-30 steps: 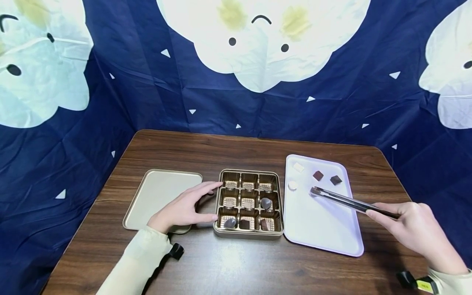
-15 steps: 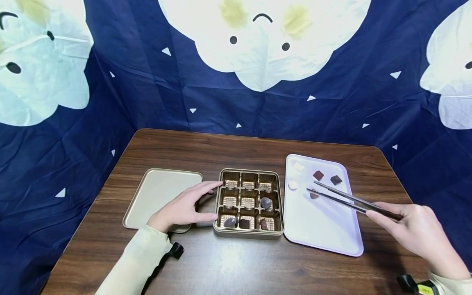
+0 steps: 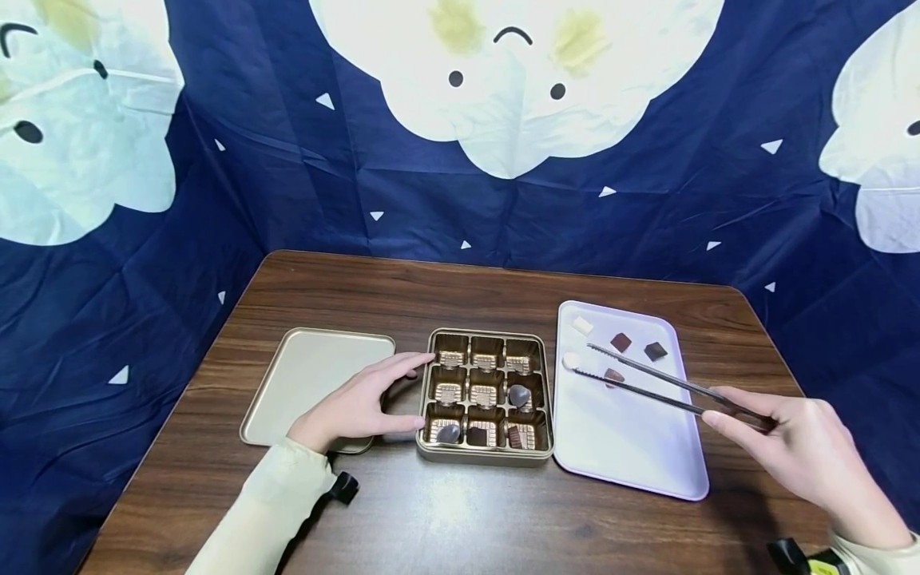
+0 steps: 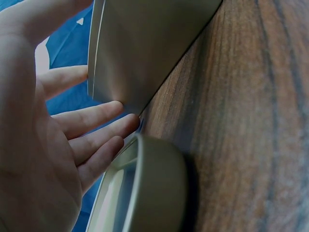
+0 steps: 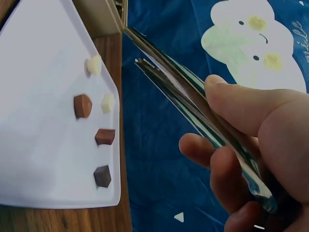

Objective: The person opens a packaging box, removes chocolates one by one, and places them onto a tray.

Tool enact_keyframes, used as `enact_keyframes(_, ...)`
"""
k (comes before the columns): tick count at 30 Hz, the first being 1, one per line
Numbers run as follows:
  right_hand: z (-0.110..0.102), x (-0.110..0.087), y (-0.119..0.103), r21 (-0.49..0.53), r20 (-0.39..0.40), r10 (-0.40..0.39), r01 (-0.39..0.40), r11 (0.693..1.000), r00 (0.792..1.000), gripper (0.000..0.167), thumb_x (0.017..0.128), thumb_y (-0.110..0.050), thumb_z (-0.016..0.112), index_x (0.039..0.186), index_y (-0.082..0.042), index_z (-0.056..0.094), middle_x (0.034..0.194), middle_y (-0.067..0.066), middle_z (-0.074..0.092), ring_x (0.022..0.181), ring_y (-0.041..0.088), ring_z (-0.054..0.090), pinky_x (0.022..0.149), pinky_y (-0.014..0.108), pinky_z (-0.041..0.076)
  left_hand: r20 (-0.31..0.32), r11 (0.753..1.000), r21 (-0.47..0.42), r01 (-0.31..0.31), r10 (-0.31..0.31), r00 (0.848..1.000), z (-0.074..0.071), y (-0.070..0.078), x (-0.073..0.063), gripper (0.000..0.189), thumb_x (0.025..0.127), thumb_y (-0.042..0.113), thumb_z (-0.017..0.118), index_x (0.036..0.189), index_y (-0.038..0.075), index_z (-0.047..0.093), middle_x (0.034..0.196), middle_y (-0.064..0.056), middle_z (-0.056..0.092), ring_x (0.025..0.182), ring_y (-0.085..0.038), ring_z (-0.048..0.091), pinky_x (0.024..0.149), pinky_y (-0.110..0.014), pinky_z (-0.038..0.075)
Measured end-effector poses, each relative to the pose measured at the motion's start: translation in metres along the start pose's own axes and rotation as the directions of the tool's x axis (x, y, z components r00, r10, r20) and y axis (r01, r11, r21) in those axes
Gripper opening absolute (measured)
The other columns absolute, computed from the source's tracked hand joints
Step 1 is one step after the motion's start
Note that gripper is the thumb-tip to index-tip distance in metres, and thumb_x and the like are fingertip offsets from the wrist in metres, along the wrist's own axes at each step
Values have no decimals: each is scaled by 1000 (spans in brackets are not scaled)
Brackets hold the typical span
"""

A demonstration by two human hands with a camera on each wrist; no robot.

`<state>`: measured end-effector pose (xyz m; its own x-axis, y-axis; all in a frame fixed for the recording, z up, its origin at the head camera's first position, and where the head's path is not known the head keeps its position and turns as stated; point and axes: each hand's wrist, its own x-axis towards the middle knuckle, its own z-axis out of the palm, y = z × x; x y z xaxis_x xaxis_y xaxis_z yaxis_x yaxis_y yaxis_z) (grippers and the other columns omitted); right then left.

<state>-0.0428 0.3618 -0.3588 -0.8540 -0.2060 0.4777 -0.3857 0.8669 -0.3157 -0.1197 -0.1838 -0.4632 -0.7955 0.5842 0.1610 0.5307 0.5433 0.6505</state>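
Gripping a pair of metal tongs (image 5: 203, 115) between thumb and fingers, the right hand (image 3: 805, 447) was held just beyond the right edge of a pale tray (image 3: 632, 447). The arms of the tongs were parted and extended over the tray. In the head view a brown piece (image 5: 83, 106) was partly covered by the lower arm, whose tip was seen at the edge of a pale round piece (image 3: 569, 361); whether either was touched could not be told. Along the far part of the tray a cream square (image 3: 582, 325), a reddish-brown block (image 3: 620, 343) and a dark block (image 3: 656, 351) were set apart from one another.

The left hand (image 3: 352, 403) was kept unclenched, fingers spread, with thumb and forefinger laid against the left side of a gold box (image 3: 485, 458). The box was divided into nine compartments. A dark rounded piece (image 3: 519, 396) was contained in the right one of the middle row; in the front row, a dark rounded chocolate (image 3: 448, 434), a dark square (image 3: 477, 436) and a ridged brown piece (image 3: 514, 437) were placed from left to right.

Partly hidden by the left hand, a shallow gold lid (image 3: 309, 383) was laid on the wooden desk (image 3: 460, 535). Behind the desk, a blue cloth (image 3: 431, 200) printed with white clouds was hung.
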Motion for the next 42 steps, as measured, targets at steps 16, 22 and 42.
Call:
enact_keyframes(16, 10, 21, -38, 136, 49, -188, 179, 974, 981, 39, 65, 0, 95, 101, -11, 85, 73, -17, 69, 44, -14, 36, 42, 9, 29, 3, 1000, 3, 13, -13, 1000, 0, 0, 0, 95, 86, 52, 84, 164, 23, 39, 159, 3, 48, 134, -21, 57, 115, -53, 44)
enact_keyframes(22, 13, 31, -50, 171, 98, -232, 213, 962, 968, 32, 68, -4, 94, 98, -11, 84, 67, -23, 59, 45, -15, 35, 42, 8, 29, 10, 1000, 5, 22, -22, 1000, -1, 1, 0, 95, 86, 58, 82, 164, 25, 38, 159, 5, 47, 134, -21, 57, 114, -53, 44)
enact_keyframes(42, 13, 63, -88, -24, 307, -223, 242, 970, 925, 24, 84, -36, 88, 103, -22, 86, 55, -30, 47, 49, -8, 30, 44, 21, 30, 12, 1000, -5, 14, -14, 1000, 0, 0, -1, 96, 86, 59, 81, 164, 24, 38, 159, 5, 47, 134, -22, 57, 115, -52, 44)
